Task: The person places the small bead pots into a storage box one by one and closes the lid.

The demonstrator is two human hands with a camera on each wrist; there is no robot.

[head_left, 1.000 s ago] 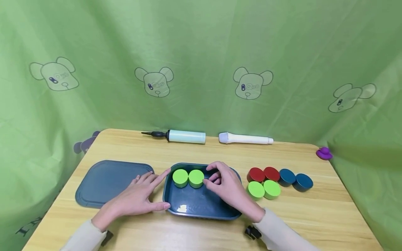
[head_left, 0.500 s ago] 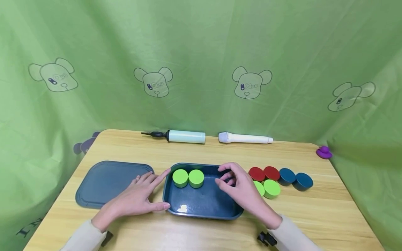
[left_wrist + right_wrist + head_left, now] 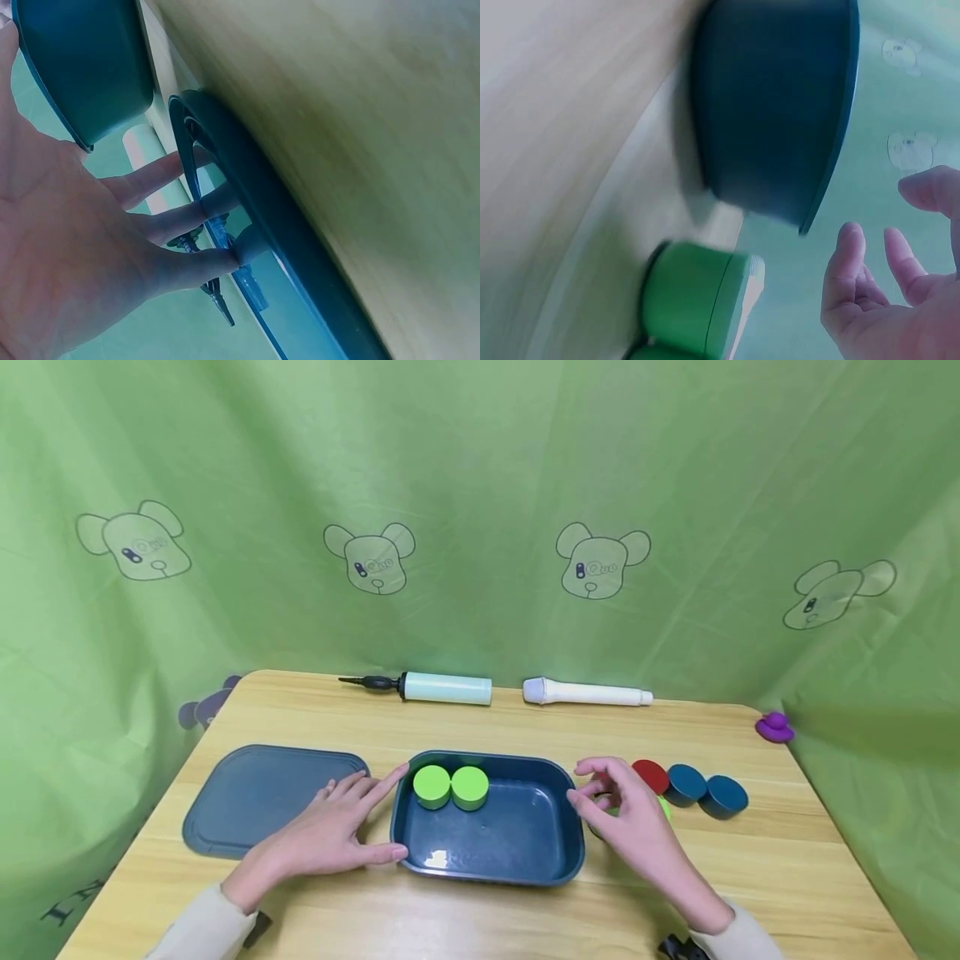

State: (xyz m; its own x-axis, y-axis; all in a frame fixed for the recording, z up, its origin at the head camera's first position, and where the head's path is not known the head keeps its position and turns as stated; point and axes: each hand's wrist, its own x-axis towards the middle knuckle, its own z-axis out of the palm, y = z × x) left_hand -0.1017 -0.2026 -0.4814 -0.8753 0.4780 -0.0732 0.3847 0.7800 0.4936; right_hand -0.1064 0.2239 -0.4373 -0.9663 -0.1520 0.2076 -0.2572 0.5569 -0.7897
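Note:
A dark blue rectangular box (image 3: 495, 860) stands without its lid, and two light green cylinders (image 3: 432, 787) are side by side in its far left corner. My left hand (image 3: 330, 835) spreads its thumb and forefinger against the box's left rim. Its other fingertips rest on the flat blue lid (image 3: 255, 802). Just right of the box hovers my right hand (image 3: 637, 827), holding nothing, with loosely bent fingers. Beneath it are red cylinders (image 3: 649, 776) and green ones, partly hidden by the hand. In the right wrist view a green cylinder (image 3: 686, 292) has a seam near its top.
Two dark blue cylinders (image 3: 723, 797) stand right of the red ones. A hand pump (image 3: 447, 687) and a white microphone-shaped object (image 3: 592, 692) lie along the table's back edge. A purple hat-shaped piece (image 3: 775, 727) sits at the far right corner. Green cloth hangs behind.
My right hand has drawn away from the green cylinders in the box and moved right, past the rim, over the loose cylinders. The left hand has stayed in place.

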